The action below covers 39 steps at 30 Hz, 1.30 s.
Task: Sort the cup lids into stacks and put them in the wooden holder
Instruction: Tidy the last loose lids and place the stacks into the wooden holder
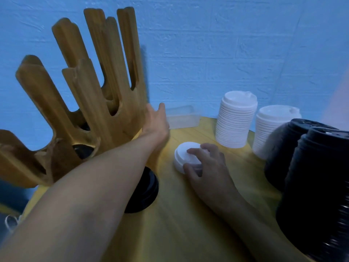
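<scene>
The left hand (pixel 156 120) is lying flat and open-fingered against the right side of the wooden holder (pixel 79 95), gripping nothing; in my judgement it is steadying the holder. The right hand (pixel 204 163) is closing thumb and fingers narrowly around a small stack of white lids (pixel 184 155) on the yellow table (pixel 179 224), apparently lifting it toward a slot. At 1 o'clock from that hand, two taller white stacks (pixel 236 120) are standing side by side; at 3 o'clock, two black stacks (pixel 311 182) are being cut off by the frame edge. A black lid pile (pixel 146 190) is lying partly hidden under the left forearm. Dark lids may be sitting in the holder's lower slots; I cannot tell. A clear container (pixel 183 117) is sitting at 12 o'clock.
</scene>
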Motion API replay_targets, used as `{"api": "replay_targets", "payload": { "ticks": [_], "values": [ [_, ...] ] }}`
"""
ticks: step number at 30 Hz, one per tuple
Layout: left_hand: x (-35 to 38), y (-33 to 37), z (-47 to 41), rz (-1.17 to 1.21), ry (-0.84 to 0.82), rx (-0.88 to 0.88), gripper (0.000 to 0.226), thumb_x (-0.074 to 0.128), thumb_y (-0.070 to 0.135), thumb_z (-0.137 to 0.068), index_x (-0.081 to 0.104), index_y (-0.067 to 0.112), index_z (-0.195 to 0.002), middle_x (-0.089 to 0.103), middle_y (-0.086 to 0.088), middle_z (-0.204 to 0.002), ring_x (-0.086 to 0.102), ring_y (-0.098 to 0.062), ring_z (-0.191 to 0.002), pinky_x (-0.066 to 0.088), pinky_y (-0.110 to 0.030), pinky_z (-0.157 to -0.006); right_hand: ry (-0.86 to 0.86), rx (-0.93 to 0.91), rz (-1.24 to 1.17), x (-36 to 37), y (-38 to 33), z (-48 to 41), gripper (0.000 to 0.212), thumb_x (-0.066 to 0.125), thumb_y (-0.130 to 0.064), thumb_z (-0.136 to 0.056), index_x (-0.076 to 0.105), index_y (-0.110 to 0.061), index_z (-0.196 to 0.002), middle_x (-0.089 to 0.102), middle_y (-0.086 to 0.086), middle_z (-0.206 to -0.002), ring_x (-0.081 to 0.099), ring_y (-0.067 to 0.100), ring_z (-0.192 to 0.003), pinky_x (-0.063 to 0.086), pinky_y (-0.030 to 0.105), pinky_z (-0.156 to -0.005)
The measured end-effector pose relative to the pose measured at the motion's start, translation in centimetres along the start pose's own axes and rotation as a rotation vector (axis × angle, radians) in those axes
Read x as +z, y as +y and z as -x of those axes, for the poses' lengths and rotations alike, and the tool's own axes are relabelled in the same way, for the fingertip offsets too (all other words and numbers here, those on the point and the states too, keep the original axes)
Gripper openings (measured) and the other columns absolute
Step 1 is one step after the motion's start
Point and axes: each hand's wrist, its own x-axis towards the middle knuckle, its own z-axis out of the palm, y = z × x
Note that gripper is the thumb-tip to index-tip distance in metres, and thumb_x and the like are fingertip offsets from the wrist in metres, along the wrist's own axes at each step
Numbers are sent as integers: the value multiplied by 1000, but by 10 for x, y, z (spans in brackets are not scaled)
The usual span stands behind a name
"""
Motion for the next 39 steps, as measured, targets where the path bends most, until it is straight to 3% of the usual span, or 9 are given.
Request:
{"api": "replay_targets", "payload": {
  "ticks": [3, 7, 10, 15, 19, 26, 31, 34, 39],
  "values": [
    [0, 3, -6, -34, 42, -13, 30, 56, 7, -96, 44, 11, -123, 37, -18, -124, 47, -31, -83, 37, -37, -73, 10, 43, 75, 1, 1, -9, 39, 56, -41, -92, 53, -37, -131, 30, -4, -135, 30, 17, -126, 32, 37, -108],
    [-3, 3, -17, 20, 90, -92, 34, 52, 1, -93, 42, 9, -124, 45, -20, -122, 55, -42, -107, 45, -45, -84, -1, 91, 117, 4, 1, -19, 40, 52, -43, -95, 50, -37, -134, 28, -4, -135, 30, 19, -126, 31, 37, -105],
    [-8, 6, -20, 105, 98, -200, 46, 65, 9, -92, 40, 9, -130, 46, -19, -128, 53, -39, -118, 47, -43, -87, -13, 105, 149, 5, -2, -23, 43, 47, -42, -96, 45, -36, -138, 27, -3, -143, 29, 21, -131, 31, 38, -105],
    [-14, 14, -17, 224, 91, -124, 22, 69, 21, -88, 62, 4, -101, 65, -13, -103, 62, -34, -99, 47, -36, -71, -7, 127, 175, 7, -4, -25, 48, 49, -42, -93, 40, -33, -140, 20, 1, -147, 23, 24, -134, 28, 39, -107],
    [-20, 21, -12, 259, 32, -81, 9, 66, 17, -88, 65, 8, -89, 61, -9, -90, 59, -29, -86, 53, -39, -78, 29, 128, 195, 8, -3, -24, 50, 53, -41, -89, 37, -30, -136, 24, 1, -134, 27, 23, -127, 32, 40, -100],
    [-31, 24, 10, 309, 21, -48, 14, 64, 9, -88, 63, 12, -102, 53, -1, -99, 53, -21, -87, 40, -25, -69, -41, 83, 281, 16, -6, -40, 46, 48, -35, -90, 38, -29, -135, 27, 3, -143, 27, 27, -130, 30, 41, -99],
    [-60, 25, 50, 266, 15, 27, 17, 59, 6, -89, 65, 13, -103, 60, -4, -102, 54, -17, -78, 36, -18, -54, -22, 49, 309, 25, -11, -54, 56, 51, -30, -89, 33, -25, -141, 29, 5, -146, 32, 30, -127, 33, 41, -94],
    [-80, 23, 80, 222, -41, 54, 13, 59, 9, -88, 65, 16, -97, 62, -4, -100, 57, -21, -86, 40, -25, -63, 43, 24, 328, 23, -14, -52, 51, 54, -22, -84, 41, -18, -133, 40, 8, -130, 39, 30, -115, 35, 40, -87],
    [-111, 12, 146, 26, -194, 165, 8, 63, 30, -90, 60, 27, -96, 54, 0, -107, 53, -22, -101, 41, -31, -80, 38, 30, 274, 19, -17, -42, 62, 54, -22, -81, 37, -16, -140, 39, 9, -130, 37, 30, -118, 35, 41, -93]
  ]
}}
